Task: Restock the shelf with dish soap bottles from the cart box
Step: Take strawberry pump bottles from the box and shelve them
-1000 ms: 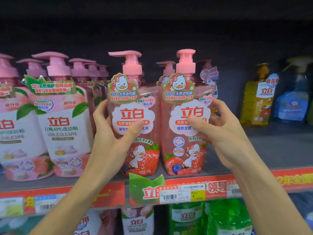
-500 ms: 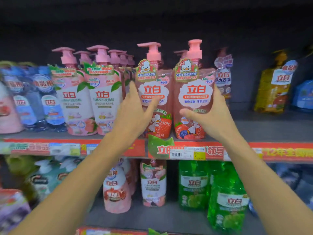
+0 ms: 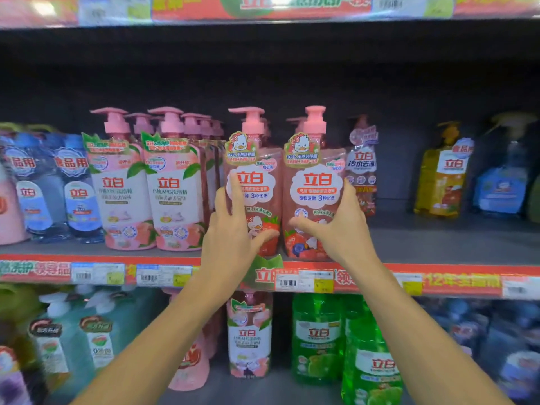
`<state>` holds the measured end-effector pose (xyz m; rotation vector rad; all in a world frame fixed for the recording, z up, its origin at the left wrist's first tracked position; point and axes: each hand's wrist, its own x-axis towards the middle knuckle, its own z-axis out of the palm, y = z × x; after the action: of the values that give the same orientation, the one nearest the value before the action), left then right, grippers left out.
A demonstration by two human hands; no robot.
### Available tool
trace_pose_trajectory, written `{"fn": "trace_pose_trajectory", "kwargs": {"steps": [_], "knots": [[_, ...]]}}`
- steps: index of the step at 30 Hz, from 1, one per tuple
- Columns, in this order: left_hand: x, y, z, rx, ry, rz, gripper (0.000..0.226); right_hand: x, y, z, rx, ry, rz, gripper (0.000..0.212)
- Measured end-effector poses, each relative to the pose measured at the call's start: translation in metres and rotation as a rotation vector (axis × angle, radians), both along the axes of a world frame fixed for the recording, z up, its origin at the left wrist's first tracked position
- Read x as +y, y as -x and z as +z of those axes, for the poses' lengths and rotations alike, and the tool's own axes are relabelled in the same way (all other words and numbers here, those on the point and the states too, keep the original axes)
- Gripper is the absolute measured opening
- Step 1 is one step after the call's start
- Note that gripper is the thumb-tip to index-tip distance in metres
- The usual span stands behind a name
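Note:
Two pink strawberry dish soap bottles with pump tops stand upright side by side at the front of the middle shelf (image 3: 438, 238). My left hand (image 3: 233, 229) holds the left bottle (image 3: 258, 182), fingers on its left side and thumb across its lower front. My right hand (image 3: 339, 226) holds the right bottle (image 3: 317, 185), fingers round its right side and thumb on the lower front. More pink pump bottles stand behind them. The cart box is out of view.
Peach-label pink bottles (image 3: 172, 194) crowd the shelf just left of my left hand, blue ones (image 3: 77, 188) farther left. Bare shelf lies right of the pair, up to a yellow bottle (image 3: 442, 173). Green bottles (image 3: 317, 337) fill the shelf below.
The view has pulled back from the shelf, so the upper shelf edge and lower shelf show. Both hands stay on the two bottles, which stand on the shelf.

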<state>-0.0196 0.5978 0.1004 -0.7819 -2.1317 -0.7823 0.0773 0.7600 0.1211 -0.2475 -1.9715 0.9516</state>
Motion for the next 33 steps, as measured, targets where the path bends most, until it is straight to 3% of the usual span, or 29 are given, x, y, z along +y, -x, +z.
{"fn": "trace_pose_trajectory", "kwargs": {"steps": [8, 24, 30, 33], "knots": [[0.014, 0.017, 0.009, -0.148, -0.091, -0.134, 0.122, 0.000, 0.002, 0.011, -0.085, 0.021, -0.006, 0.102], [0.038, 0.051, 0.018, -0.299, -0.060, -0.123, 0.123, 0.000, 0.001, 0.007, -0.106, 0.045, -0.013, 0.098], [0.035, 0.049, 0.022, -0.276, -0.022, -0.091, 0.122, 0.001, 0.002, 0.010, -0.115, 0.058, -0.009, 0.099], [0.027, 0.045, 0.026, -0.275, 0.028, -0.060, 0.111, 0.001, 0.000, 0.011, -0.131, 0.054, -0.011, 0.098]]}}
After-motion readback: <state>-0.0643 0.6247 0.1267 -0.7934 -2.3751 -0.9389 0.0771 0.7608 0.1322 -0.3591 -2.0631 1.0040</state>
